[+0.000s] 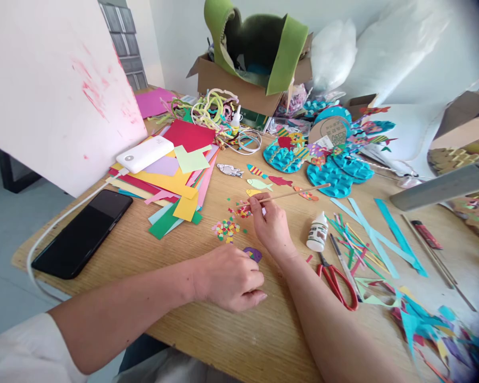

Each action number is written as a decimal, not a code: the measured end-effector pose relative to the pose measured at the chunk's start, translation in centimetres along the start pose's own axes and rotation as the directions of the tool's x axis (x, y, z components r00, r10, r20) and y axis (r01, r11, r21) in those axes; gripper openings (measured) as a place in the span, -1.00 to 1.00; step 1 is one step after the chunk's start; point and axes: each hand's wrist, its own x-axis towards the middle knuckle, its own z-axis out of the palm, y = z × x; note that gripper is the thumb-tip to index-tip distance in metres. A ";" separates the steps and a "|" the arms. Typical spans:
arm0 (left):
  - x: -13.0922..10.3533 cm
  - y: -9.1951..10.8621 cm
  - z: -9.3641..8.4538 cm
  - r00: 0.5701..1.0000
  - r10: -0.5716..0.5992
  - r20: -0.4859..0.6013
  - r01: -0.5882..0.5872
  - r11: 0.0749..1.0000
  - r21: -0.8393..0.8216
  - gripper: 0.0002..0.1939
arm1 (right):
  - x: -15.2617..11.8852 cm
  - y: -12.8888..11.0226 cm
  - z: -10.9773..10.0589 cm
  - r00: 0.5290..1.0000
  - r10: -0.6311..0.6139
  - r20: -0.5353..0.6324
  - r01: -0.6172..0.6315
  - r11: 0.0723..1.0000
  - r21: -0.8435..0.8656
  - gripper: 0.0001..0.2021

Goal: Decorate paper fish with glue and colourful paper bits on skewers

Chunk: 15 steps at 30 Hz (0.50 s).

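My right hand [270, 226] pinches a thin wooden stick [293, 195] between thumb and fingers; its lower tip is over a pile of small red and mixed paper bits [241, 209]. My left hand [231, 279] rests on the table with fingers curled in; whatever they hold, if anything, is hidden. Just beyond its knuckles lies a purple paper fish [252, 254], partly covered by the hand. Multicoloured paper dots [226, 230] are scattered between the hands and the paper stack. Several cut-out fish, among them a green fish [259, 185] and a red fish [280, 181], lie further back.
Right of my right arm are a glue bottle [317, 232], red-handled scissors [337, 284], paper strips [373, 234] and scraps [435, 324]. On the left are a phone [83, 231], a white power bank [145, 153] and coloured paper [189, 133]. Blue egg-tray pieces [329, 178] stand behind.
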 end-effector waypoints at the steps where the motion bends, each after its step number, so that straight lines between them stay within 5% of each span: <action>1: 0.0 0.0 0.0 1.000 -0.001 0.001 0.001 1.000 0.004 -0.72 | 0.0 0.1 0.1 1.000 -0.006 0.003 0.006 1.000 0.004 -0.73; 15: 0.1 0.1 0.1 1.000 -0.020 -0.010 0.020 1.000 0.014 -0.70 | -0.2 0.5 0.9 0.997 -0.065 0.037 0.065 0.998 -0.012 -0.72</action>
